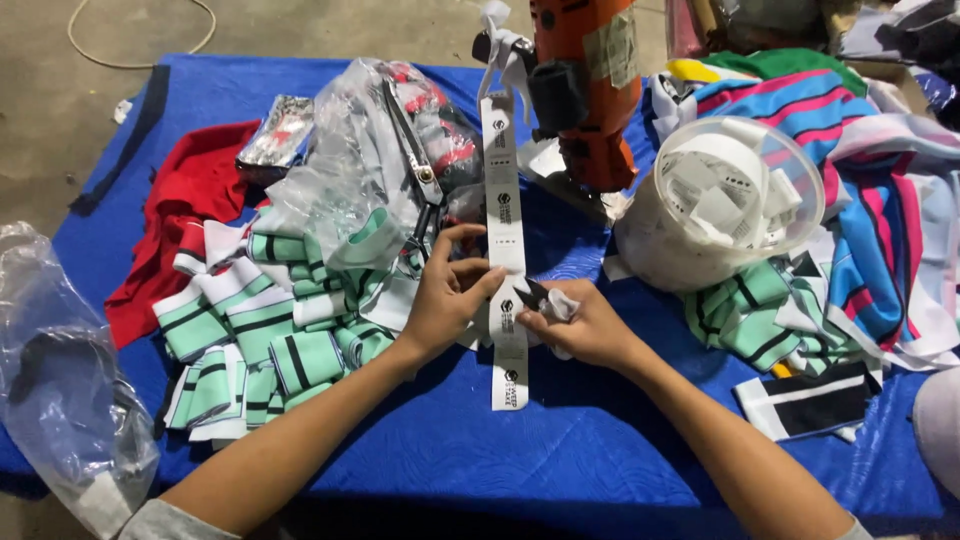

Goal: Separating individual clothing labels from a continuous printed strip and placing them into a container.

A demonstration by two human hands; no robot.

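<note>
Head view. Our left hand (pixel 445 295) pinches the white label tape (pixel 505 250) between thumb and fingers, grip closed on its left edge. Our right hand (pixel 580 322) is clenched round small dark snips (pixel 530 294), blades touching the tape's right edge, a few cut white labels tucked in the palm. The tape runs from near the orange machine (pixel 585 90) down to the blue tabletop (pixel 560 450). Left of our hands: heap of green-and-white striped collars (pixel 260 340), crumpled clear bag (pixel 350 170) with scissors (pixel 420 175) lying on it, red cloth (pixel 185 210). Right: clear tub (pixel 720 205) of cut labels, striped fabric (pixel 880 200) beside it.
</note>
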